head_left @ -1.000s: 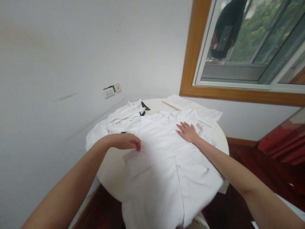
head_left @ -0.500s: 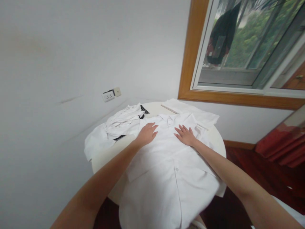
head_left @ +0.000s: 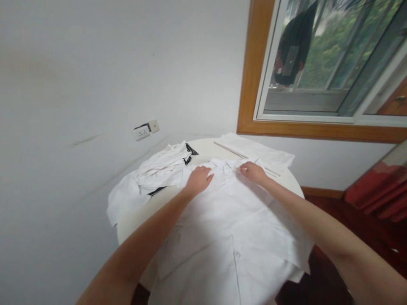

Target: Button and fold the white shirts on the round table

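A white button shirt (head_left: pixel 229 228) lies spread face up on a round white table (head_left: pixel 133 216), its lower part hanging over the near edge. My left hand (head_left: pixel 199 178) rests on the shirt just left of the collar, fingers curled on the cloth. My right hand (head_left: pixel 252 171) is at the collar's right side, fingers bent and pinching the collar fabric.
A crumpled white garment with black trim (head_left: pixel 152 171) lies on the table's left. A folded white cloth (head_left: pixel 257 150) sits at the back by the window frame (head_left: pixel 251 84). A wall socket (head_left: pixel 144 129) is on the left wall. Red-brown floor lies to the right.
Both hands slid up the shirt toward the collar. The left hand came over from the shirt's left edge. The right hand went from lying flat to gripping at the collar.
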The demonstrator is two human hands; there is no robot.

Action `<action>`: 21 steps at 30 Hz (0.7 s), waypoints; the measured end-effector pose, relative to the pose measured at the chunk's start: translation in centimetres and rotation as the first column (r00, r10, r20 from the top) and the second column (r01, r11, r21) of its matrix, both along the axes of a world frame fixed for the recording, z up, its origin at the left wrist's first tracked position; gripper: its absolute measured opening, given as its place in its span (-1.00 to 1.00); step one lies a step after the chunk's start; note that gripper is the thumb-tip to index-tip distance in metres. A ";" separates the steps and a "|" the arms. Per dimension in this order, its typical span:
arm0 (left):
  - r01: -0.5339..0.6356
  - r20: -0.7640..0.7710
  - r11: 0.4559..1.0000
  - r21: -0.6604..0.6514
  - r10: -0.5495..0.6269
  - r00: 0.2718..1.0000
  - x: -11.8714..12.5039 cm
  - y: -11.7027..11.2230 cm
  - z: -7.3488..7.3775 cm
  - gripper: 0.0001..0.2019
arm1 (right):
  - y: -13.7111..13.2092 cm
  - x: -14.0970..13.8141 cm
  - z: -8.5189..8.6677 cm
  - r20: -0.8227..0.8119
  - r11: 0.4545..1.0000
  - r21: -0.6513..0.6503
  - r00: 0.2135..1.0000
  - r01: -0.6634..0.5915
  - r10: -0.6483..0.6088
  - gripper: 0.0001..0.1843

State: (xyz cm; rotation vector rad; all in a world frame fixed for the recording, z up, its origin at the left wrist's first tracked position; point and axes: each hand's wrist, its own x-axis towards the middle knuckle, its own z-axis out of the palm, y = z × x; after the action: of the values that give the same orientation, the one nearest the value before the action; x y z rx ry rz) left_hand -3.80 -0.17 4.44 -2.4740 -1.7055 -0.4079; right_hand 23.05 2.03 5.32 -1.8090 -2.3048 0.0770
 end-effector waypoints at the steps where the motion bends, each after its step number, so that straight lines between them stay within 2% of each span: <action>1: -0.021 0.011 0.999 0.031 0.021 1.000 0.3 1.5 0.4 -0.60 | 1.4 -0.1 0.4 -0.023 0.997 0.061 0.999 0.050 -0.049 -0.56; 4: -0.111 0.043 0.993 0.041 0.109 0.993 1.5 5.8 0.9 -0.65 | 5.0 -0.9 0.9 -0.032 0.966 0.159 0.979 0.204 -0.202 -0.56; 8: -0.253 0.075 0.965 0.067 0.248 0.966 2.2 9.1 -0.3 -0.63 | 7.7 -2.5 -0.1 0.023 0.933 0.207 0.952 0.295 -0.306 -0.56; 11: -0.337 0.092 0.939 0.071 0.330 0.939 2.1 10.2 -1.6 -0.56 | 9.0 -3.0 -1.1 0.041 0.932 0.183 0.944 0.314 -0.327 -0.51; 14: -0.347 0.120 0.937 0.026 0.342 0.932 2.0 10.8 -2.4 -0.53 | 9.9 -2.8 -1.6 0.068 0.927 0.151 0.932 0.342 -0.355 -0.41; 17: -0.322 0.125 0.947 -0.019 0.321 0.939 1.8 11.3 -2.5 -0.48 | 10.6 -2.2 -1.4 0.115 0.937 0.068 0.930 0.342 -0.348 -0.36; 21: -0.320 0.074 0.944 -0.075 0.325 0.943 1.3 11.9 -2.1 -0.39 | 11.1 -1.4 -0.5 0.171 0.955 -0.077 0.947 0.287 -0.271 -0.47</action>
State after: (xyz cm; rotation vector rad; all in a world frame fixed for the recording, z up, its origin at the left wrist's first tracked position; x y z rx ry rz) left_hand -2.50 11.70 2.30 -2.1825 -2.1415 -0.4351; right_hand 21.61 13.12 4.79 -2.2508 -2.1514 0.0040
